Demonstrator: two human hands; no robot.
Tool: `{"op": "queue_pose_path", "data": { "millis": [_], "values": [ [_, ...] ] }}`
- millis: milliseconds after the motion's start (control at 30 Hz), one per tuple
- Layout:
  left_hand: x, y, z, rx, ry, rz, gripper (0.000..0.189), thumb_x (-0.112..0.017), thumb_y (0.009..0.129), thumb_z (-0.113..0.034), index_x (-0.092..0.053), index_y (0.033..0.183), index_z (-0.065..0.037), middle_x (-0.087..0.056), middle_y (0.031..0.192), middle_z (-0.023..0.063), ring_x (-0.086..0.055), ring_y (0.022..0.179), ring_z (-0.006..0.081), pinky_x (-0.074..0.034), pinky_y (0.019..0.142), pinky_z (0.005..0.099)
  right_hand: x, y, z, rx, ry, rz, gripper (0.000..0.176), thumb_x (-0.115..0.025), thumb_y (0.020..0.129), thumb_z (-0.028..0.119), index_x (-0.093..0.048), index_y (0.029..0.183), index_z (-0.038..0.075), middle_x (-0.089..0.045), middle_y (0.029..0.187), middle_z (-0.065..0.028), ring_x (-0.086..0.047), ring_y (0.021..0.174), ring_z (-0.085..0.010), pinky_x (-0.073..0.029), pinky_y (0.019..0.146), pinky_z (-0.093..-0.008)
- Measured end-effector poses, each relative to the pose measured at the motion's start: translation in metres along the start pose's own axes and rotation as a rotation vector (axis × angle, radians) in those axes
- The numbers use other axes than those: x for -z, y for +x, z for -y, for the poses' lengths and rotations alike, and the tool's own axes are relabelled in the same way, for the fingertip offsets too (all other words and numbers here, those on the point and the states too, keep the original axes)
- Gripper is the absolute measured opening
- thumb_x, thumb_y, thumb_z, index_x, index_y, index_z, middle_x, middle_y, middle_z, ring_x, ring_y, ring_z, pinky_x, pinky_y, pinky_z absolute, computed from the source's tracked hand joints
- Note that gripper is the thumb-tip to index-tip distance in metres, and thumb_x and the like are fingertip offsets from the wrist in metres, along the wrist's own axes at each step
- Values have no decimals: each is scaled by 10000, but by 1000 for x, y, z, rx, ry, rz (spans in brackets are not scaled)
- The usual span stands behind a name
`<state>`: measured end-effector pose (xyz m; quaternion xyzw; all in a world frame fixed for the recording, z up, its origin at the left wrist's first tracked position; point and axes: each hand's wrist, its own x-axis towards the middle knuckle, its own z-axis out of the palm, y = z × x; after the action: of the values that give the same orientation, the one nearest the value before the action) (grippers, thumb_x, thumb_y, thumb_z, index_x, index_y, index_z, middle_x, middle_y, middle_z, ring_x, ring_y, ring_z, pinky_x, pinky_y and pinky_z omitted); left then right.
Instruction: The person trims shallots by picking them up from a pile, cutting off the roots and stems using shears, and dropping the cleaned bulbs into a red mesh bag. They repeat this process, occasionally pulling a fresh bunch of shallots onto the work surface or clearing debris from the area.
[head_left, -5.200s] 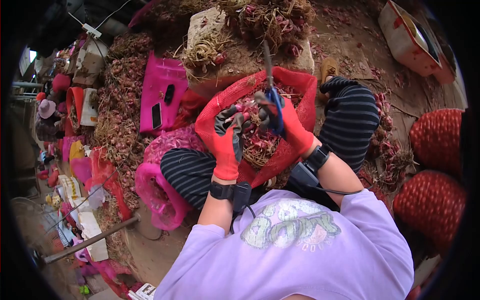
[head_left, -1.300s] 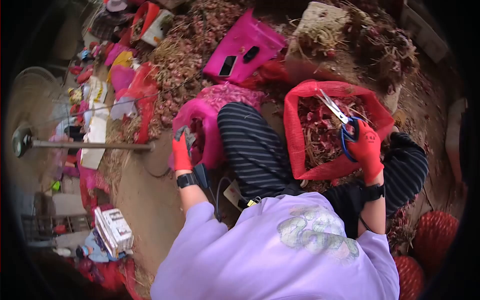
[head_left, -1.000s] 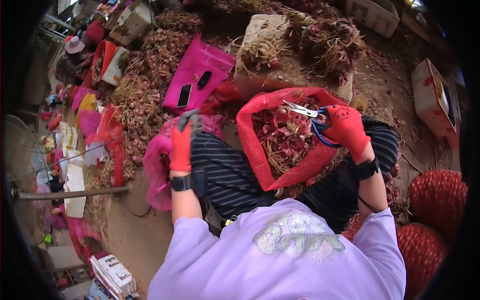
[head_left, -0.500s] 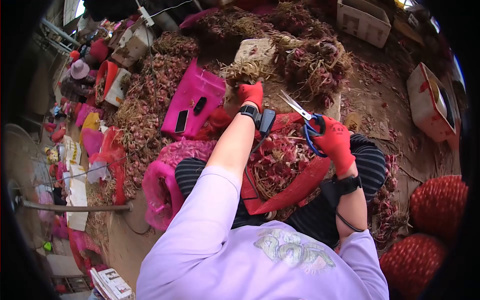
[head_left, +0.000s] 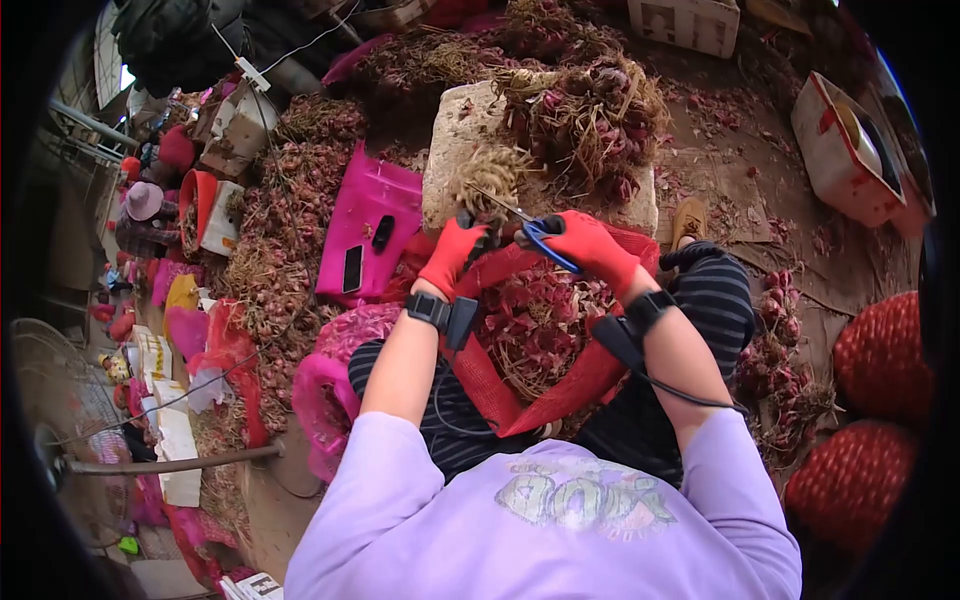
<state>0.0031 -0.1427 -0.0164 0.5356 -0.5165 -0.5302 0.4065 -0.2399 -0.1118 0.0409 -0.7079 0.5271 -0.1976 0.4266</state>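
My left hand (head_left: 452, 252), in a red glove, grips a bunch of shallots (head_left: 488, 176) with dry roots, held over the near edge of a pale block (head_left: 450, 150). My right hand (head_left: 585, 243), also red-gloved, holds blue-handled scissors (head_left: 535, 229) whose blades reach toward that bunch. Below both hands a red mesh sack (head_left: 590, 375) lies open between my striped knees, filled with trimmings. More bunched shallots (head_left: 590, 105) are heaped on the block's far side.
A pink mesh bag (head_left: 325, 395) of shallots sits by my left knee. A pink mat (head_left: 365, 235) bears a phone (head_left: 352, 268). Full red sacks (head_left: 880, 340) stand at right, a white container (head_left: 850, 150) at upper right, loose shallot piles and a seated person (head_left: 140, 210) at left.
My left hand dropped into the pink bag, then reached to the block and drew a bunch back. My right hand brought the scissors in to meet it.
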Motion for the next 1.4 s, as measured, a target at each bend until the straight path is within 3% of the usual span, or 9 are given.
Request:
{"op": "queue_pose_path", "data": {
  "millis": [267,467,600,767,833,1000,1100,1300,1400],
  "values": [
    [8,-22,-2,239,-604,-130,202,-572,878,-256,-566,967,-75,-599,833,38,-570,690,155,-491,589,270,-35,34,-30,-161,-217,-151,738,-491,719,677,-623,963,-7,-616,1003,-215,-581,964,-351,-455,815,-400],
    [32,-11,-15,425,-709,179,199,-524,898,-252,-588,947,-70,-598,801,36,-573,735,152,-485,651,273,-28,8,-20,-46,564,240,655,-532,767,645,-650,889,13,-636,756,-88,-600,654,-149,-461,575,-278],
    [36,4,-6,-151,-133,105,153,-504,899,-154,-584,975,-49,-620,865,36,-583,708,137,-480,637,257,-4,-16,-15,-178,498,386,519,-601,798,535,-654,900,29,-523,623,12,-530,562,-63,-416,482,-226],
    [51,18,15,-54,-88,-83,385,-576,774,83,-524,1137,-36,-614,993,68,-612,743,150,-481,598,219,-30,1,-41,-103,760,434,350,-572,870,372,-604,1123,133,-528,672,52,-464,480,-44,-350,384,-205],
    [58,21,47,-48,-27,-177,401,-670,742,-41,-525,1116,-39,-613,914,53,-581,692,126,-470,582,247,-25,6,-17,-373,799,515,333,-572,873,351,-596,1149,167,-508,642,59,-465,481,-47,-349,378,-211],
    [53,20,80,-41,-138,-249,314,-700,785,-182,-577,1034,-34,-633,860,53,-569,674,88,-460,579,245,-42,30,-17,-223,625,398,432,-625,796,477,-647,991,92,-517,582,17,-481,473,-83,-352,394,-239],
    [28,-34,-10,121,-445,-55,237,-613,851,-218,-585,1002,-38,-619,846,49,-580,687,112,-484,588,257,-50,36,-7,-148,429,235,528,-665,718,571,-655,922,83,-547,583,-33,-515,496,-114,-378,426,-267],
    [49,-44,6,307,-1080,350,258,-513,904,-221,-546,1034,-2,-601,947,118,-588,830,173,-518,615,232,-88,80,-76,-59,374,-110,590,-693,691,528,-606,1013,42,-634,773,-125,-605,667,-201,-454,562,-324],
    [44,-69,-7,286,-987,19,264,-509,908,-220,-538,1047,2,-586,1004,130,-580,926,189,-526,625,234,-75,89,-100,71,228,-56,610,-653,681,585,-612,1025,82,-635,820,-177,-617,758,-310,-466,697,-390]
  ]
}}
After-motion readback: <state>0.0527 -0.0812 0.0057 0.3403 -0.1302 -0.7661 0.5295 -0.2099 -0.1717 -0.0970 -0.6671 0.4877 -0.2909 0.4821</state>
